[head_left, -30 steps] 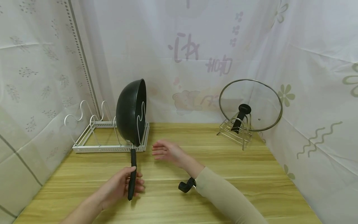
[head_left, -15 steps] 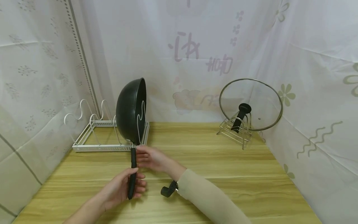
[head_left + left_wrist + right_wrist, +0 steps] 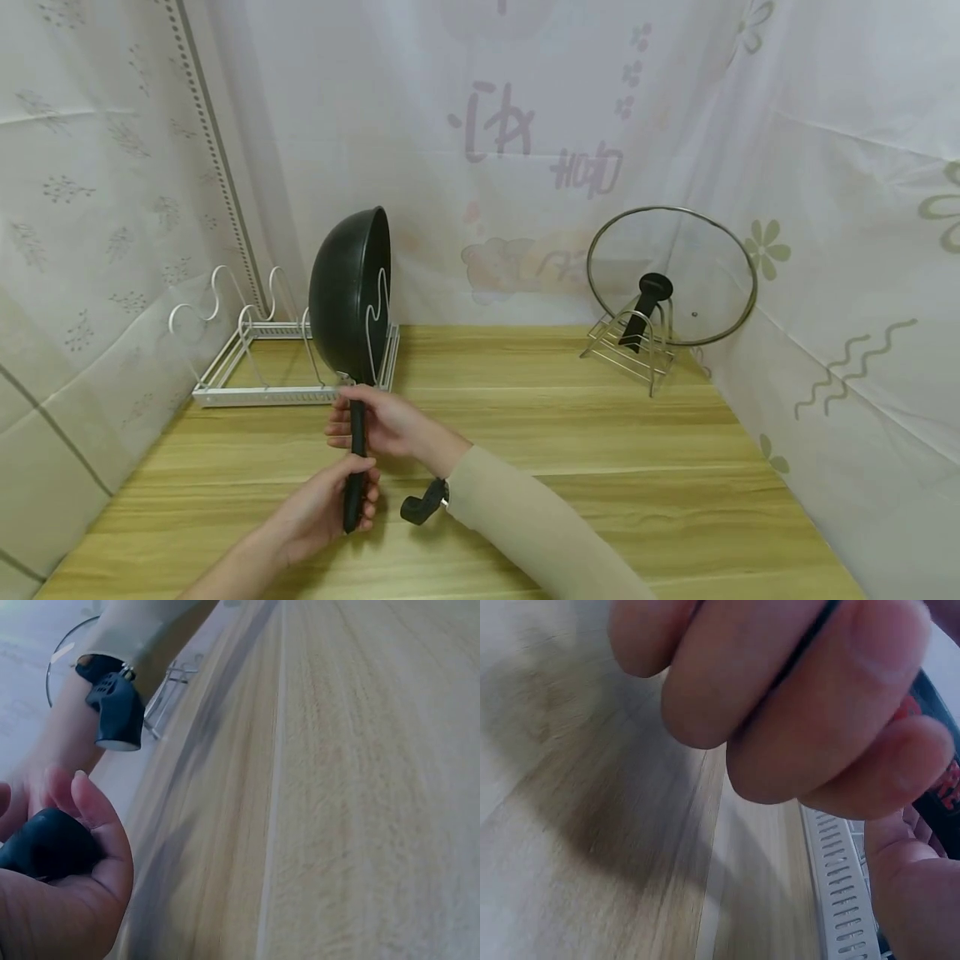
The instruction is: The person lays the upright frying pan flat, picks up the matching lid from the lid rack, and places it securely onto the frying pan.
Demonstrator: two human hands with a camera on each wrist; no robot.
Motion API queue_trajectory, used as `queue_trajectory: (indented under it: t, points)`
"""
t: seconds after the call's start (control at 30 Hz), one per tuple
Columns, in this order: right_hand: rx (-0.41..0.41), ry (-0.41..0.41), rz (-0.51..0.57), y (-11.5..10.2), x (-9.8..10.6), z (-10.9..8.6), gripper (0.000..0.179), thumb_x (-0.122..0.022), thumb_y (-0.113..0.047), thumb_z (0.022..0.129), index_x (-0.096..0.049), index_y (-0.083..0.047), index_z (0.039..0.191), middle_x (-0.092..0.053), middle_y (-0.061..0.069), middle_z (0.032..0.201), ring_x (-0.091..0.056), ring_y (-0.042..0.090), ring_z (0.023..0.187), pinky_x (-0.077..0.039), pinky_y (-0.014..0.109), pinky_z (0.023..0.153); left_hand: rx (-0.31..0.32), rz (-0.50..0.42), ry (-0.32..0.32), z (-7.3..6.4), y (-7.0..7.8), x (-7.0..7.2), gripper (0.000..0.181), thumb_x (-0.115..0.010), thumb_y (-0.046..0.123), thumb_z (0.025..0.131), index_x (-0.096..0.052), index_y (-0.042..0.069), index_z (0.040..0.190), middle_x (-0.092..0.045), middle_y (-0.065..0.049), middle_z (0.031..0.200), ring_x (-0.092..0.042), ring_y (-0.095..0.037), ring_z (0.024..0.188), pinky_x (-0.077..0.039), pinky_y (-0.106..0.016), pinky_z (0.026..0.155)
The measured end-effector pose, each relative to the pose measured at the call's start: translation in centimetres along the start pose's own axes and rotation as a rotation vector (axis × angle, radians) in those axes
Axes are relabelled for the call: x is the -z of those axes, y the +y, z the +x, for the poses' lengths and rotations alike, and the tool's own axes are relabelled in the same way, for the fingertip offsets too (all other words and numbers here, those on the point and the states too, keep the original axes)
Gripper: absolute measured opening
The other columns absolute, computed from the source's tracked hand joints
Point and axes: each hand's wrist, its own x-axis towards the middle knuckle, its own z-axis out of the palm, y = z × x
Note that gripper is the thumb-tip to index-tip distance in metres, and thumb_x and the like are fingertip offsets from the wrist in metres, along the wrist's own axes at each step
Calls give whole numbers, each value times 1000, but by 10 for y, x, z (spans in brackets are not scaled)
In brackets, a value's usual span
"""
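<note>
In the head view a black wok (image 3: 337,292) stands on edge at the right end of a white wire pan rack (image 3: 277,395). Its long black handle (image 3: 352,510) points towards me, over the table. Low on that handle, my left hand (image 3: 311,510) grips with curled fingers. The handle's rounded end (image 3: 52,844) shows inside its palm in the left wrist view. Close to the pan body, my right hand (image 3: 390,425) curls round the upper handle. In the right wrist view its fingers (image 3: 802,712) fill the top, partly hiding the handle.
A glass lid (image 3: 712,283) with a black knob leans in a small wire stand (image 3: 630,354) at the back right. White rack loops (image 3: 243,321) stand left of the wok. Patterned curtains (image 3: 525,233) close off the back and sides of the wooden table (image 3: 562,417).
My right hand has moved left from beside the rack onto the wok's upper handle. The left fingers have curled in round the lower handle. The wok stays in the rack.
</note>
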Motion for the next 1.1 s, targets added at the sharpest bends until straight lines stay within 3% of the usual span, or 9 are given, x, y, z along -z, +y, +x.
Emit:
queue_trajectory:
  t: [0.33, 0.57, 0.73, 0.9, 1.1]
  points:
    - [-17, 46, 38, 3, -1, 12, 31, -53, -32, 113, -64, -20, 86, -68, -8, 81, -70, 9, 77, -64, 32, 83, 13, 14, 73, 8, -3, -5, 24, -48, 33, 113, -55, 22, 93, -58, 11, 78, -56, -6, 69, -52, -23, 67]
    - [-31, 45, 43, 1, -3, 15, 34, -54, -34, 114, -56, -20, 83, -58, -10, 76, -62, 5, 71, -61, 24, 74, 12, 30, 106, 13, -6, -9, 29, -49, 30, 112, -48, 23, 84, -48, 14, 66, -47, -2, 55, -42, -19, 56]
    - [-70, 36, 64, 1, -5, 15, 42, -52, -35, 115, -48, -22, 75, -46, -12, 68, -49, 1, 59, -48, 16, 61, 18, 40, 135, 15, -7, -11, 32, -49, 28, 111, -45, 23, 80, -43, 15, 61, -43, -1, 50, -36, -19, 52]
    - [-101, 16, 89, 0, -6, 16, 49, -49, -35, 115, -38, -25, 68, -33, -14, 60, -36, -1, 48, -30, 14, 50, 11, 78, 215, 17, -8, -16, 34, -50, 26, 109, -42, 23, 76, -39, 14, 57, -39, -1, 47, -35, -19, 49]
    - [-98, 46, 63, 0, -9, 19, 48, -46, -28, 113, -35, -27, 67, -31, -15, 57, -33, -2, 45, -27, 14, 47, -15, 101, 306, 19, -10, -22, 39, -50, 23, 107, -39, 23, 70, -35, 12, 55, -36, -2, 46, -32, -18, 48]
